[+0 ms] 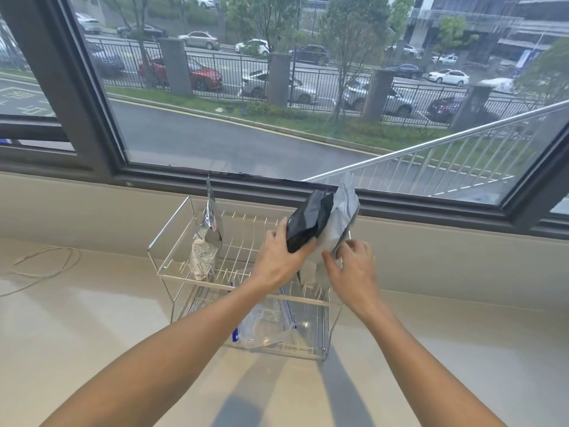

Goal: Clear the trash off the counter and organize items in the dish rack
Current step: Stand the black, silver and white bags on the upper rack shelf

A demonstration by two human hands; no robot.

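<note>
A two-tier wire dish rack (pixel 172 241) stands on the pale counter under the window. My left hand (pixel 278 257) grips a black pouch (pixel 309 221) over the rack's upper tier. Right behind it is a white-grey pouch (pixel 343 217), and my right hand (pixel 355 266) pinches its lower edge. A crumpled silver foil bag (pixel 206 241) stands upright at the left of the upper tier. On the lower tier lies a clear plastic zip bag (pixel 264 328) with a blue strip.
A thin beige cord (pixel 46 263) loops on the counter (pixel 92 334) at the far left. The window sill and dark frame (pixel 431 208) run close behind the rack. Counter surface stretches to both sides and in front.
</note>
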